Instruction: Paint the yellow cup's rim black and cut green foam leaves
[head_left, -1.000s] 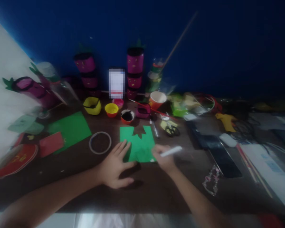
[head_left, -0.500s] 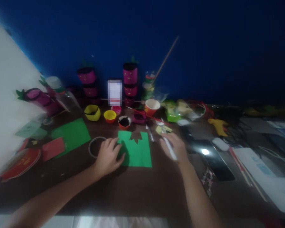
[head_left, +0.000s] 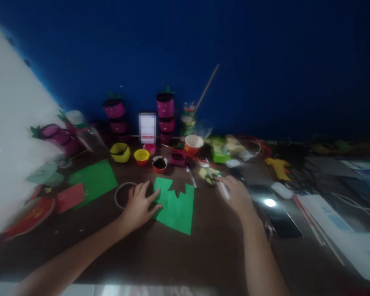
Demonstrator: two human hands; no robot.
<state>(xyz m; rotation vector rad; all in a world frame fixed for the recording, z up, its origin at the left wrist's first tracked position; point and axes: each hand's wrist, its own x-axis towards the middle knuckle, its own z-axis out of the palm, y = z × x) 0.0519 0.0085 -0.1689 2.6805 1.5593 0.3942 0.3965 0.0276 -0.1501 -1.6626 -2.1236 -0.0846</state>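
Observation:
A green sheet of paper [head_left: 176,211] with a jagged notch cut in its top edge lies on the table in front of me. My left hand [head_left: 139,205] is open, fingers spread, with its fingertips at the sheet's left edge. Right of the sheet, my right hand [head_left: 234,193] is closed round a white pen [head_left: 224,190]. Its fingertips are close to what look like dark scissor handles [head_left: 210,178] on a pale yellow piece; blur hides whether they touch. A grey ring [head_left: 117,195], perhaps a roll of tape, sits beside my left hand.
Small cups, including a yellow one [head_left: 120,153] and an orange one [head_left: 193,144], line the back near purple tube figures [head_left: 165,107]. A phone [head_left: 277,218], yellow glue gun [head_left: 279,168] and sticks [head_left: 319,226] lie right. Another green sheet [head_left: 95,181] lies left.
The green sheet has turned slightly, its lower right corner now nearer me. My right hand has shifted a little right with the pen, uncovering the dark handles. My left hand stays at the sheet.

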